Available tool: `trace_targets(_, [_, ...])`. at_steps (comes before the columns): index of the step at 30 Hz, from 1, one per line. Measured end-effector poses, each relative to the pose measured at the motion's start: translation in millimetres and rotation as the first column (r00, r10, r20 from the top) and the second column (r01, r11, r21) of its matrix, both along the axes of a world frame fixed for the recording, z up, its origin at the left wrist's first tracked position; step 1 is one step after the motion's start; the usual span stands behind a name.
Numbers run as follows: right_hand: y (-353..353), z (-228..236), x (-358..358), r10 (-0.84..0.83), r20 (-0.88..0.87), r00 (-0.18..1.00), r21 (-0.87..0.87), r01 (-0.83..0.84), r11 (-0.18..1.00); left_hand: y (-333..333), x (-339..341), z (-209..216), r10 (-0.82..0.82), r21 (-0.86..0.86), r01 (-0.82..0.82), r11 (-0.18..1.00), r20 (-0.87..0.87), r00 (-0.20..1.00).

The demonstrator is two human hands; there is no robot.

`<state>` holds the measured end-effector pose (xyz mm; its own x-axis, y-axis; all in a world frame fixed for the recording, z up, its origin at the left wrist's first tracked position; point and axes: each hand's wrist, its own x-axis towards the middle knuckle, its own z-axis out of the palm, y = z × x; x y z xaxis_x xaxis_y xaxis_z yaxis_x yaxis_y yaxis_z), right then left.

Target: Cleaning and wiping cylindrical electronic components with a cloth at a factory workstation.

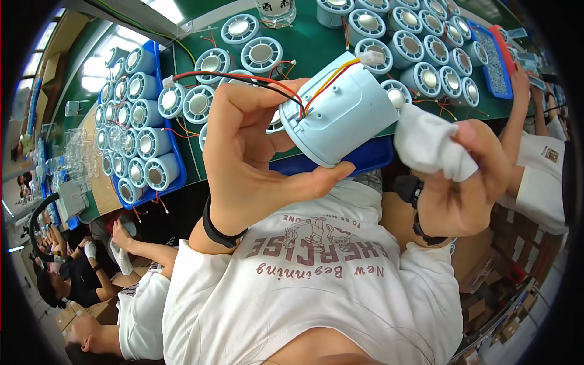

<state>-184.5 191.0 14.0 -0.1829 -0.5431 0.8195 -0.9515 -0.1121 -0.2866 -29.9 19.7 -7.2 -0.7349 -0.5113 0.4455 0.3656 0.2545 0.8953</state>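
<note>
My left hand [255,146] is closed around a light blue cylindrical plastic housing [347,109], holding it tilted in front of my chest. From its side come red, black and yellow wires [304,100]; one bundle crosses over my left fingers to a small white connector [168,82], and another reaches a white connector [372,57] at the upper right end. My right hand [465,182] pinches a crumpled white cloth [429,139] just right of the housing. Whether the cloth touches the housing is hard to tell.
On the green table [316,42] stand many similar housings [409,48] with round metal centres. More fill a blue tray [176,146] at left. A blue bin of small grey parts [491,61] lies at right, a clear jar [277,13] at the back. People sit at both sides.
</note>
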Motion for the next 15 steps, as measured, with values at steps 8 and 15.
trace_targets(8, [-20,9,-1,-0.197,-0.248,0.948,0.15,0.239,0.959,15,7,-1,-0.012,-0.045,0.01,0.999,-0.034,0.999])
trace_targets(15, [-43,-10,0,-0.111,0.392,0.913,-0.142,0.179,0.974,13,23,-6,0.107,-0.081,-0.105,0.991,0.02,0.994])
